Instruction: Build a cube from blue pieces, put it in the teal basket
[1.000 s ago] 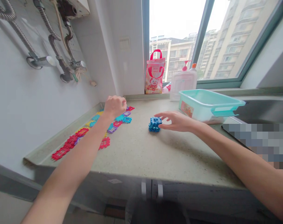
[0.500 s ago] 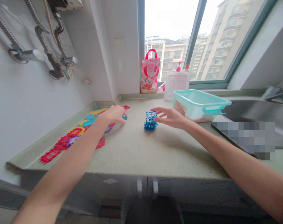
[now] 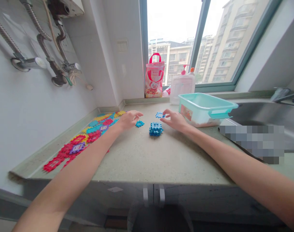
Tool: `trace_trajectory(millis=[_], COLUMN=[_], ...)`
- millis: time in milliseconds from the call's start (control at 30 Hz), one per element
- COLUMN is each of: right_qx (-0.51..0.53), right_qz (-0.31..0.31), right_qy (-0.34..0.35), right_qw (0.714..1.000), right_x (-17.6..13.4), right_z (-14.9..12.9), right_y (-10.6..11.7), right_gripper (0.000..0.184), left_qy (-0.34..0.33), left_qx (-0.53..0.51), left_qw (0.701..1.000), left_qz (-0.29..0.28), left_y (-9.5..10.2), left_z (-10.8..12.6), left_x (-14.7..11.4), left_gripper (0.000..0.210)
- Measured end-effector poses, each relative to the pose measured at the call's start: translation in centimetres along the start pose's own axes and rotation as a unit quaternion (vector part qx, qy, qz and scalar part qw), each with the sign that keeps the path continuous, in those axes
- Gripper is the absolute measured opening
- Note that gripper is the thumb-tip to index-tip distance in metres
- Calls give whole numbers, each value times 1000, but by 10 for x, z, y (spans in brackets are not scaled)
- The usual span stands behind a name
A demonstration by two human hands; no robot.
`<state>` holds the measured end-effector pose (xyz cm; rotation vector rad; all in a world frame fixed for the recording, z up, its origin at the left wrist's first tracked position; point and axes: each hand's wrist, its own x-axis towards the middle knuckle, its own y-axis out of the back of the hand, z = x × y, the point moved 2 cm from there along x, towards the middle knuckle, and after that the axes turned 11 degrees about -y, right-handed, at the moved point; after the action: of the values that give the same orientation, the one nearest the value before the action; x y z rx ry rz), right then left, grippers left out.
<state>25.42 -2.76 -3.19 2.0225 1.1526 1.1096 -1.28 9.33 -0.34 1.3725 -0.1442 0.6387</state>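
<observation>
Pinching a flat blue tile (image 3: 159,114), the right hand (image 3: 174,119) hovers beyond the blue cube (image 3: 156,129); left hand (image 3: 129,119) open.

Daylight from a corner window (image 3: 180,38) falls on a speckled countertop (image 3: 147,158) below white walls (image 3: 35,103).

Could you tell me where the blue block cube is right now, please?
The blue cube sits on the counter mid-frame, between the left hand and right hand, with the teal tub to its right.
</observation>
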Motion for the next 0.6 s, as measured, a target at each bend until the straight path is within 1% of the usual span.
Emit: trace_trajectory(millis=[100,167,233,267,333,400,433,500,600], right_qx=[-38,-27,20,50,93,92,80,60,59], right_qz=[-28,-19,-3,-13,-61,-110,-125,-138,-145], right_qy=[12,15,24,40,89,132,143,152,178], right_qw=[999,999,1000,998,990,981,979,977,972], right_x=[6,7,3,0,-7,-13,-16,-19,-23], right_z=[3,4,1,-1,-9,-17,-20,-24,-30], right_y=[-11,-6,6,12,23,27,27,24,18], right_gripper=[30,28,32,34,37,45,49,54,57], left_qy=[-4,-8,-24,-40,-73,-89,-89,-88,-92], left_qx=[44,56,55,48,21,-24,-45,-67,-49], left_qw=[999,997,996,996,994,991,990,988,989], left_qz=[-30,-48,-60,-66,-80,-92,-96,-106,-108], left_y=[0,-3,-6,-7,-9,-11,-13,-15,-16], left_z=[-4,-5,-3,0,9,18,23,31,36], left_x=[-2,-4,-6,-7,-7,-7,-7,-7,-7], left_gripper=[34,34,35,36,41,48,52,61,72])
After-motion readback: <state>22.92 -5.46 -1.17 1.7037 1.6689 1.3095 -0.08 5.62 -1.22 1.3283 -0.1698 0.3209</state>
